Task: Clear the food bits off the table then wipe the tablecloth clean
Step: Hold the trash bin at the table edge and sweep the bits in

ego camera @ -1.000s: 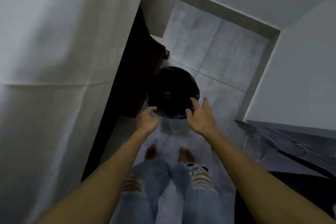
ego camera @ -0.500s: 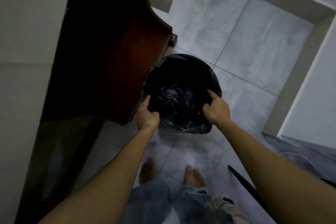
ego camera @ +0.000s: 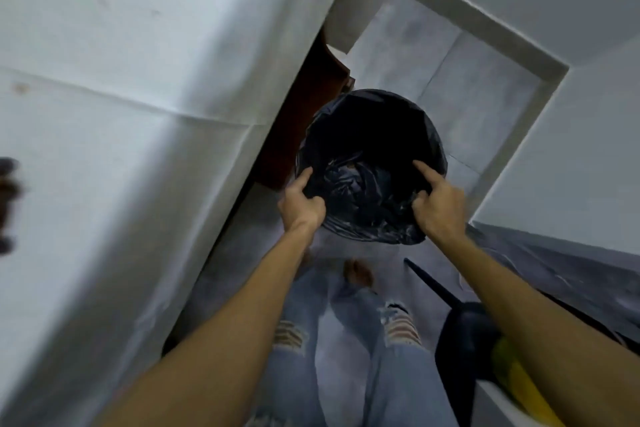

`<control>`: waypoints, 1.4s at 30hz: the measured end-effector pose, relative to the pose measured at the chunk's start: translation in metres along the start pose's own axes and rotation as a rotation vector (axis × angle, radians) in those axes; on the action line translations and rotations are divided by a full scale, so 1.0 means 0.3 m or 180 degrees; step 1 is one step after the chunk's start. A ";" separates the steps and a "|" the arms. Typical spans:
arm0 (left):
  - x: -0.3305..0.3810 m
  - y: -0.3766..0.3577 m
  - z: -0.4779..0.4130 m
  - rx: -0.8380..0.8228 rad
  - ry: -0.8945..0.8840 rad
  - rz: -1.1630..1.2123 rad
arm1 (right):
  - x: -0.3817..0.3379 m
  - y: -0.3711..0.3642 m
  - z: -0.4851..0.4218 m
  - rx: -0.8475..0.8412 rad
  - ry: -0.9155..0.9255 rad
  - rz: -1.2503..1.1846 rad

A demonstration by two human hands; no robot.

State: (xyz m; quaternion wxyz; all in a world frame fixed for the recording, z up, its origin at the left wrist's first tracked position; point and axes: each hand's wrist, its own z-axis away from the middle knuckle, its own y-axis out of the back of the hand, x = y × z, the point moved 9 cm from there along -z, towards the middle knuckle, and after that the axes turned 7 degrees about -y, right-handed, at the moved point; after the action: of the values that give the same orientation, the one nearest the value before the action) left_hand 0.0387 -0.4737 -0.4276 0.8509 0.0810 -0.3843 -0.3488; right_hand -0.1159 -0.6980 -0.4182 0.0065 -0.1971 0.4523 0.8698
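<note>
Both hands are gripping the near rim of the bin: the left hand (ego camera: 302,206) and right hand (ego camera: 439,206) are each pinching the black liner, forefingers extended. The black-lined bin (ego camera: 372,135) is hanging just beside the desk's edge, where the white tablecloth (ego camera: 138,114) is draping over. Judging by this, the clearing step is beginning; next, the bin needs bringing under that edge. Open tiled floor (ego camera: 467,87) is lying beyond, walls closing the corner.
</note>
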 end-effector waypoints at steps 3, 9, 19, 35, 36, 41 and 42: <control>0.099 0.134 0.208 0.0082 -0.0138 0.0056 | -0.082 0.170 0.170 -0.0197 0.0136 0.0054; 0.182 0.324 0.520 0.0219 -0.0315 0.0114 | -0.152 0.399 0.449 -0.0259 0.0163 -0.0022; 0.022 0.573 0.780 0.0259 0.0162 0.0109 | -0.252 0.429 0.824 -0.0434 0.0681 0.0245; -0.047 0.627 0.858 0.0105 0.0469 0.0903 | -0.306 0.383 0.934 -0.0953 -0.0057 -0.0173; -0.067 0.626 0.854 0.0046 0.0555 0.1051 | -0.321 0.382 0.938 -0.0945 -0.0038 -0.0081; -0.090 0.680 0.829 -0.0070 0.0629 0.1323 | -0.404 0.343 0.955 -0.0869 0.0089 0.0087; -0.092 0.697 0.829 -0.0073 0.0627 0.1295 | -0.412 0.329 0.961 -0.0863 0.0093 0.0099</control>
State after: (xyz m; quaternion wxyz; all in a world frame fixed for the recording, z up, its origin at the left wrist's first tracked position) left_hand -0.0394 -0.2677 -0.1871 0.9381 0.0258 -0.3037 -0.1648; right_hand -0.1177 -0.5080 -0.1496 -0.0403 -0.2019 0.3336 0.9200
